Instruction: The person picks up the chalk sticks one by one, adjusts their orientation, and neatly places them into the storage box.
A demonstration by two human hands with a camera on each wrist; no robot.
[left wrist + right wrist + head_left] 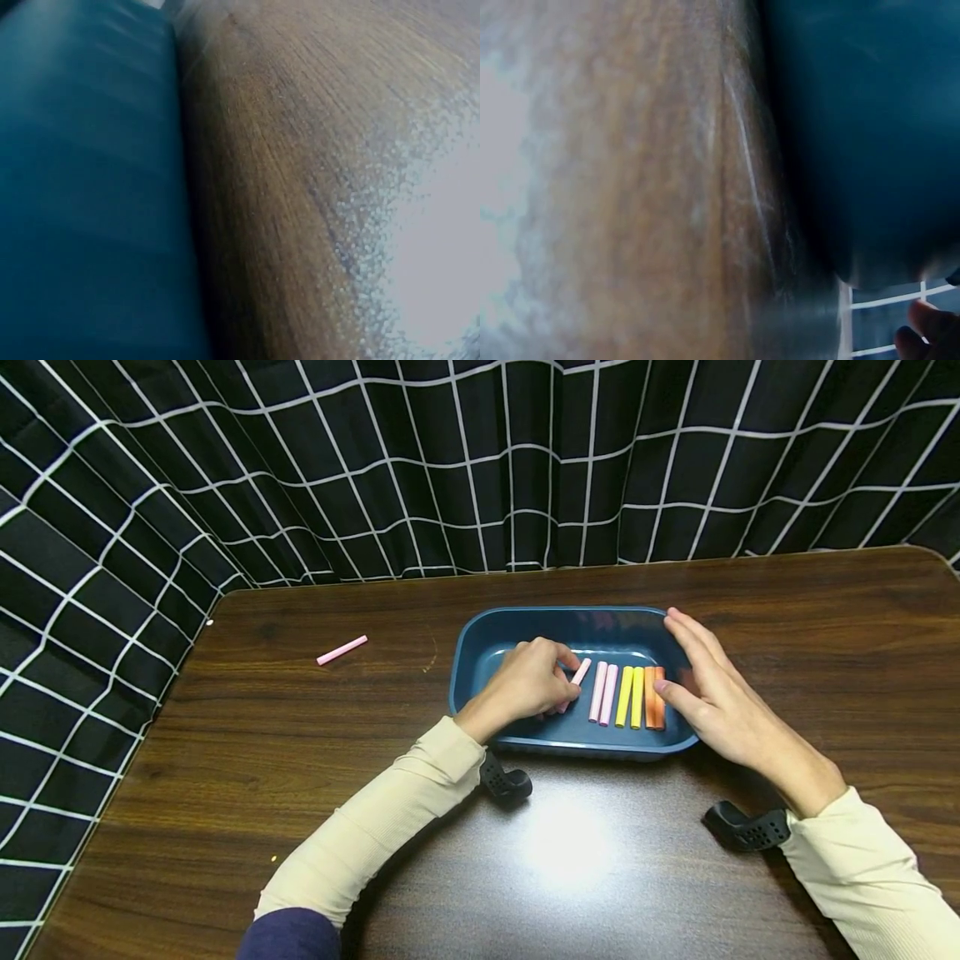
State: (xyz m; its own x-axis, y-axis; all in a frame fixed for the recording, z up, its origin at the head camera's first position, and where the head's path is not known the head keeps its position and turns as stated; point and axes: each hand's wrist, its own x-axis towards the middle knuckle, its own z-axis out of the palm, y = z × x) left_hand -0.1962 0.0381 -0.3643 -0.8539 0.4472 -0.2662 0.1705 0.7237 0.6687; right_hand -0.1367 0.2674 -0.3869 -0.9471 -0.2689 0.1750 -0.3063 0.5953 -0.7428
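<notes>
Inside a blue rectangular tray (555,748), my left hand (527,678) pinches a pale pink chalk stick (582,671) between thumb and fingers. The stick leans at an angle, its lower end partly hidden by the hand. Just right of it, two pink chalk sticks (597,692), two yellow sticks (624,697) and two orange sticks (649,698) lie side by side. My right hand (716,710) lies over the tray's right end with straight fingers along the rim, its thumb tip over the outer orange stick. Both wrist views mostly show the tray's outer wall (90,187).
On the wooden table (225,760), another pink chalk stick (342,650) lies left of the tray. A small white bit (209,622) sits at the left edge, and a tiny yellow crumb (273,858) near the left sleeve. A black gridded curtain (420,468) hangs behind.
</notes>
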